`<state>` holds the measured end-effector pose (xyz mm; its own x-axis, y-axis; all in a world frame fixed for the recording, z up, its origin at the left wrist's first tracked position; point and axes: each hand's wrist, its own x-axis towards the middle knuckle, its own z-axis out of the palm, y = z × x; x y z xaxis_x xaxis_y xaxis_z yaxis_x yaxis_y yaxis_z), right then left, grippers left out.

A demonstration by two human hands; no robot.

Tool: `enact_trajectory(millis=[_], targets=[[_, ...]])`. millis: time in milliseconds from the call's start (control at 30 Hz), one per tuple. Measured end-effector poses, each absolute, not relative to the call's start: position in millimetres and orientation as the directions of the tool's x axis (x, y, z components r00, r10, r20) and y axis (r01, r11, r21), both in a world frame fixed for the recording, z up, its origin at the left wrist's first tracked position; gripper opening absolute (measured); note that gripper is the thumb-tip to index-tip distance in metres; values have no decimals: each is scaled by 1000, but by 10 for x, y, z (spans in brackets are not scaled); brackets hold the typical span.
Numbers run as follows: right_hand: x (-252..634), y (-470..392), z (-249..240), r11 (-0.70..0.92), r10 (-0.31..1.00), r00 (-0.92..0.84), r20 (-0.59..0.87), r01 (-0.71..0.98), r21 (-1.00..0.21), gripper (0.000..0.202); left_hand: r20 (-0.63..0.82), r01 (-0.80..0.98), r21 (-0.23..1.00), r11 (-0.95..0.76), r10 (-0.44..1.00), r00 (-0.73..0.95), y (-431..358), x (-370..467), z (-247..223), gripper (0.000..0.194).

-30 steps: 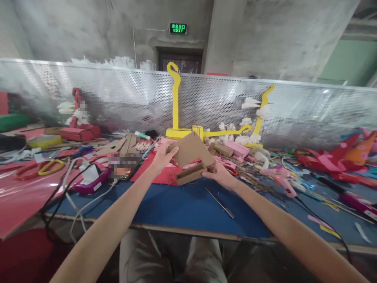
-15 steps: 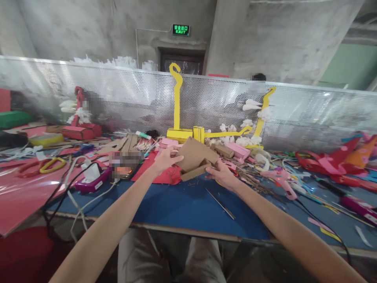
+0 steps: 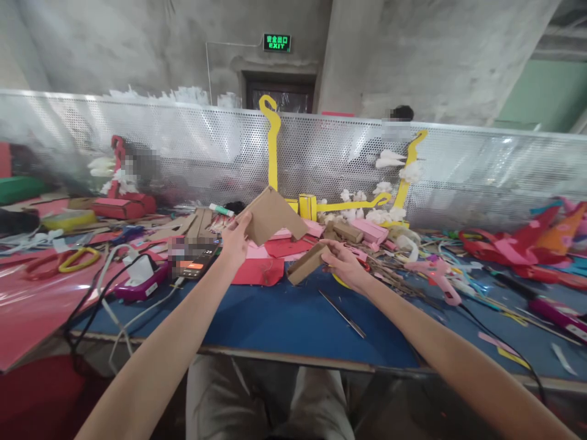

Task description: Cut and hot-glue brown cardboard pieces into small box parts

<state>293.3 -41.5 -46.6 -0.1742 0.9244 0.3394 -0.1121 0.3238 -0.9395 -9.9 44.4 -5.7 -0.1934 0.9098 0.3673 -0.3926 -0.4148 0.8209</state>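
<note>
My left hand grips a large brown cardboard piece by its left edge, holding it tilted above the table. A smaller folded cardboard strip is pinched in my right hand, a little lower and to the right. The two pieces are apart from each other. Beneath them lies red paper. A thin metal pen-like tool rests on the blue tabletop in front of my right hand. Behind the larger piece stands a yellow hook-shaped cutout, its base partly hidden.
A pink glue gun and its cord lie at the right. On the left are a purple power strip, a phone and yellow-handled scissors. Paper and cardboard scraps crowd the back, before a perforated metal panel.
The cardboard has come apart into two pieces. My left hand has moved left and up with the larger one, while my right hand keeps the small strip near its earlier place.
</note>
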Motion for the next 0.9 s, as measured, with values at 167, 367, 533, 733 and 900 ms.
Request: enact_trajectory(millis=[167,367,533,733,900], targets=[[2927,-418,-440,324,921,-179,345,-134,-936,49,452,-331,821,-465,884,-121,328,-66,9,58],[2914,-459,-404,303,915,-225,334,-162,-939,47,474,-163,880,-447,851,226,108,33,17,66],[2918,-485,-400,283,911,-254,326,-191,-940,45,366,-85,928,-363,846,388,39,25,-7,71],[2918,-484,-429,265,897,-306,318,-202,-943,44,406,-90,913,-398,861,306,116,78,-52,51],[2930,-477,-441,265,891,-318,324,-214,-940,41,446,-102,894,-436,846,291,123,106,-70,50]])
